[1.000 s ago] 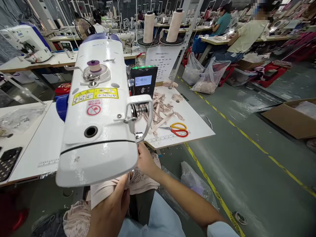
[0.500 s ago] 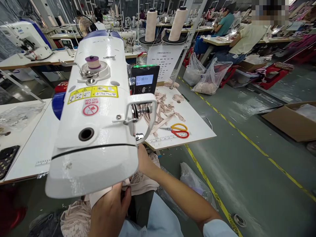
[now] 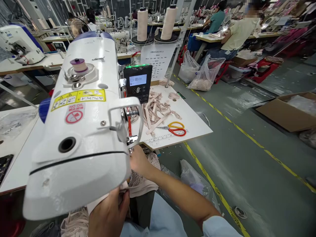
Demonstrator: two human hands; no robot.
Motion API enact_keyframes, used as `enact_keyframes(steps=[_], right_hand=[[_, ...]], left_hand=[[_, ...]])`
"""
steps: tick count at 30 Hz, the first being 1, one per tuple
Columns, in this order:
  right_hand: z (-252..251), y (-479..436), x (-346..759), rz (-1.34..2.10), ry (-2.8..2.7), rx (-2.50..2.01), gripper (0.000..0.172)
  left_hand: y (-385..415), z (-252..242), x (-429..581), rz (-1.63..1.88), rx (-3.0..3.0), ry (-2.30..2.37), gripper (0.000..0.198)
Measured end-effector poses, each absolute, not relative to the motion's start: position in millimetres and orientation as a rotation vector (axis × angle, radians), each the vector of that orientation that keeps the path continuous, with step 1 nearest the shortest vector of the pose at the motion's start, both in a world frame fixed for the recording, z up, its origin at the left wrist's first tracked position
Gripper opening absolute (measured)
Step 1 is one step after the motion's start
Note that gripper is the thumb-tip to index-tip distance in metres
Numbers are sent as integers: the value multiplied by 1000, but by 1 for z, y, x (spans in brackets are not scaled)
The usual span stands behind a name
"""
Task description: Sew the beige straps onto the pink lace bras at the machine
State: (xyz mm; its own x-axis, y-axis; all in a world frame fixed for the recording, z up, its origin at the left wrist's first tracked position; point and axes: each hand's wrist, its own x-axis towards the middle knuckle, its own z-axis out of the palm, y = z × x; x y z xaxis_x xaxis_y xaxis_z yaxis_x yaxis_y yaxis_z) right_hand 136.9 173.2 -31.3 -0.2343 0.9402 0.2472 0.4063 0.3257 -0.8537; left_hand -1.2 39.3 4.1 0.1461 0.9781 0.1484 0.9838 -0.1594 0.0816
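Note:
A white sewing machine (image 3: 81, 131) fills the left and middle of the head view, its head covering the needle area. Below its front end, my left hand (image 3: 108, 210) is closed on a beige lace garment (image 3: 144, 187), thumb near the forefinger. Part of that garment hangs over my lap, with a smooth band along its edge. My right hand (image 3: 140, 163) reaches in at the right side of the machine head, close to the garment. Its fingers disappear behind the machine, so their grip is hidden. More beige lace pieces (image 3: 74, 223) lie lower left of my left hand.
Scissors (image 3: 176, 129) with yellow and red handles lie on the white tabletop (image 3: 195, 126), beside beige straps (image 3: 158, 112). A control panel (image 3: 137, 84) and thread cones (image 3: 169, 23) stand behind. Plastic bags (image 3: 207, 75) and a cardboard box (image 3: 286, 112) sit on the floor. Other people work farther back.
My viewpoint has shifted, so the machine looks larger and farther left and the background has slid left. Both hands stay at nearly the same places by the garment.

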Motion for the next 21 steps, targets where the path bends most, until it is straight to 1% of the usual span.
enact_keyframes(steps=[3,5,8,13,15,18,21], right_hand=[[-32,175,137,841,-1779,-1173,34],[-31,175,139,848,-1743,-1162,34],[-30,172,141,868,-1660,-1142,30],[-31,171,141,885,-1635,-1023,16],[-30,170,142,902,-1614,-1046,17],[-26,168,145,946,-1576,-1085,23],[-22,164,147,947,-1569,-1074,20]], left_hand=[[41,5,0,-277,-2372,-2067,49],[41,6,1,-265,-2406,-2056,50],[41,7,-1,-267,-2442,-2013,52],[40,9,-8,-251,-2437,-1997,54],[39,9,-7,-219,-2454,-1996,55],[39,9,-3,-192,-2491,-2000,56],[39,9,-5,-232,-2485,-2023,53]])
